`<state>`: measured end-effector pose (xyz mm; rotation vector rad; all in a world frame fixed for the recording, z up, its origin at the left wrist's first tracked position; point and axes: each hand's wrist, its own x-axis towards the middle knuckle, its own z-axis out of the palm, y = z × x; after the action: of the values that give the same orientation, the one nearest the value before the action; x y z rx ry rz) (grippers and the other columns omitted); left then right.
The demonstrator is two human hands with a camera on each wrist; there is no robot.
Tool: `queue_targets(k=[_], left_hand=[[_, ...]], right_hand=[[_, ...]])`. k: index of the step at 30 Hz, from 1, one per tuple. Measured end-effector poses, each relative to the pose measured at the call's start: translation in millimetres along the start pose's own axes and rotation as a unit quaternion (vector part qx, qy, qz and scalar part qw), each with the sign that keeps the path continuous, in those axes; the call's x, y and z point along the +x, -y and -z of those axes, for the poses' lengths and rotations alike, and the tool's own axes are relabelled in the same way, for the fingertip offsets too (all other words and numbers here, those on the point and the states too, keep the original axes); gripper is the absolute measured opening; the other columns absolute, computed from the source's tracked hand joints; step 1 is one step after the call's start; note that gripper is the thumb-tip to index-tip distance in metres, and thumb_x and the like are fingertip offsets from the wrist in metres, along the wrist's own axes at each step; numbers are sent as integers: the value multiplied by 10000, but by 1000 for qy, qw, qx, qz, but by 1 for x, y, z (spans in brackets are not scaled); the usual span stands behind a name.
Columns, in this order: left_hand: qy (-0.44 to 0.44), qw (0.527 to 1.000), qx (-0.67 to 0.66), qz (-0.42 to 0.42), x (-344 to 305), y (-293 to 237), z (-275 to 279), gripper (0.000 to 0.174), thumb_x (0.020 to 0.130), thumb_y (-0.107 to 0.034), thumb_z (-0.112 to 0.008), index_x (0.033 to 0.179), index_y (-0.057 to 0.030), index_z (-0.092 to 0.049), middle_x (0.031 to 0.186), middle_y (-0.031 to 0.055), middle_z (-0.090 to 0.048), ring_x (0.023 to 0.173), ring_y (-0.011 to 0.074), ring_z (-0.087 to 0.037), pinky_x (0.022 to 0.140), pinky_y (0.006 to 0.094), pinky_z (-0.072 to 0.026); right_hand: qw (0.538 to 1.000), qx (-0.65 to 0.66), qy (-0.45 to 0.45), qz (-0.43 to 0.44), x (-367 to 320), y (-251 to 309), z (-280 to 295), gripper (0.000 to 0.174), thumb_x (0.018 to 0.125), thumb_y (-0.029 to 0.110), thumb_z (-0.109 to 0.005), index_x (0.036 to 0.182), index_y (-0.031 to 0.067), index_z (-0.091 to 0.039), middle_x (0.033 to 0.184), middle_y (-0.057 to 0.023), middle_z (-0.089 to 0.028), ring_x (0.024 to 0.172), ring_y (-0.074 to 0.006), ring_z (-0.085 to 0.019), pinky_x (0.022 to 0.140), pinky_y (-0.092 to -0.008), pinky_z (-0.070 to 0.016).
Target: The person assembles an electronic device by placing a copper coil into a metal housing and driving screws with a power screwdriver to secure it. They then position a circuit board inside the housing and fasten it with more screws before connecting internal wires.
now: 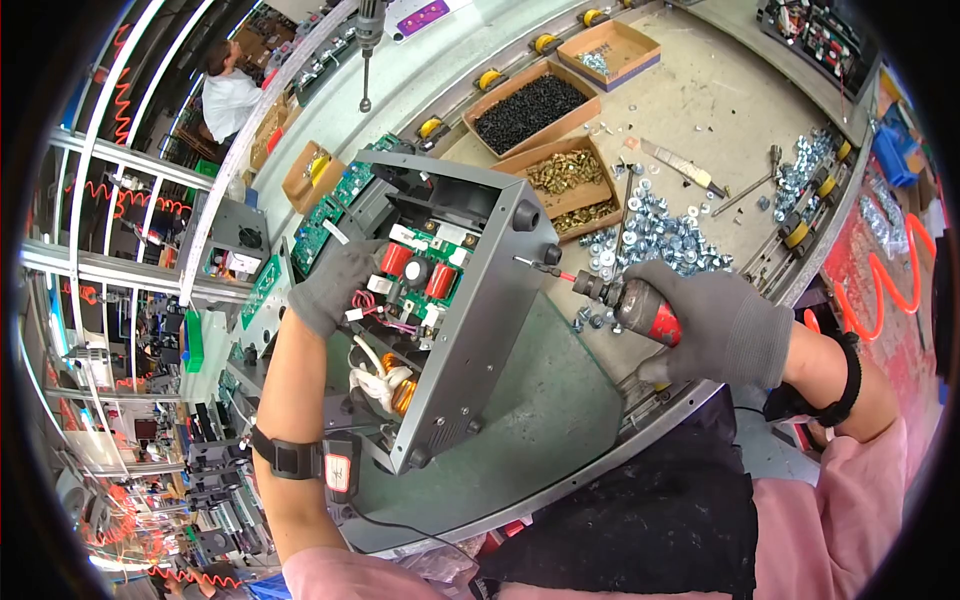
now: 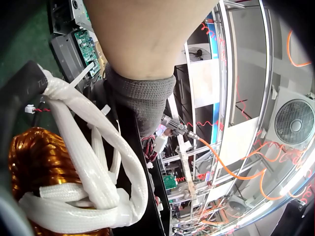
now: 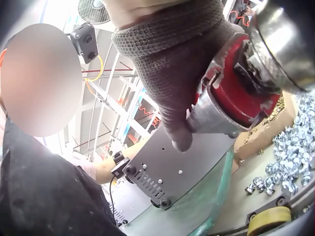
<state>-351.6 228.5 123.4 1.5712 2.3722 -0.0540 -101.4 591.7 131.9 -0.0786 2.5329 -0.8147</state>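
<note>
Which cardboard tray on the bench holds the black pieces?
The middle tray in the row of three; the near tray holds brass-coloured pieces, the far tray silvery ones.

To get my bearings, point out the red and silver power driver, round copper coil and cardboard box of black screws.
Power driver point(image 1: 664, 326), head view, red body.
Copper coil point(image 2: 39, 157), left wrist view, windings.
Cardboard box point(image 1: 552, 129), head view, near wall.

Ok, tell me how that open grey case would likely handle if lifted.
The grey case should feel stiff, judging by its flat, straight-edged panels. It is probably heavy, with a dense-looking copper coil that may make its end dip. The white-sleeved wires by the coil look bendy enough to flop or snag.
</note>
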Motion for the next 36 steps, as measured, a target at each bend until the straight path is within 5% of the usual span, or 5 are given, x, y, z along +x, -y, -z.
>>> queue_targets(k=[24, 26, 28, 30, 36], left_hand=[[-47, 998, -30, -21, 11, -12, 5, 344, 802, -140, -552, 1110, -2, -617, 1147, 175, -606, 1040, 317, -587, 929, 344, -460], [-82, 874, -365, 309, 6, -36, 27, 345, 820, -116, -555, 1130, 30, -597, 1145, 155, -611, 1007, 266, -602, 908, 315, -466], [-203, 681, -652, 265, -17, -26, 31, 355, 866, -4, -496, 1210, 82, -513, 1136, 172, -599, 914, 184, -617, 787, 295, -521], [-297, 594, -697, 270, -29, -46, 40, 385, 860, 41, -463, 1240, 97, -469, 1135, 195, -593, 890, 177, -618, 703, 251, -539], [-275, 640, -692, 191, -20, -125, 58, 373, 908, 2, -469, 1271, 87, -443, 1118, 186, -603, 827, 136, -615, 567, 158, -485]], right_hand=[[991, -102, -82, -16, 5, 28, 4, 722, 715, 308, -744, 1312, 98, -395, 830, -208, -640, 806, -391, -634, 713, -450, -494], [993, -81, -88, -23, 0, 27, 6, 778, 692, 311, -774, 1332, 115, -379, 836, -211, -636, 807, -406, -625, 717, -456, -488], [995, -18, -96, -19, -8, 22, 7, 819, 683, 444, -776, 1322, 101, -395, 810, -208, -642, 788, -389, -643, 693, -445, -498], [992, 7, -121, 26, -9, 19, 1, 790, 700, 453, -766, 1310, 103, -406, 807, -203, -644, 794, -398, -642, 696, -444, -501], [965, 110, -162, 174, -2, 45, -5, 724, 742, 417, -746, 1291, 74, -423, 845, -197, -647, 816, -381, -650, 714, -412, -509]])
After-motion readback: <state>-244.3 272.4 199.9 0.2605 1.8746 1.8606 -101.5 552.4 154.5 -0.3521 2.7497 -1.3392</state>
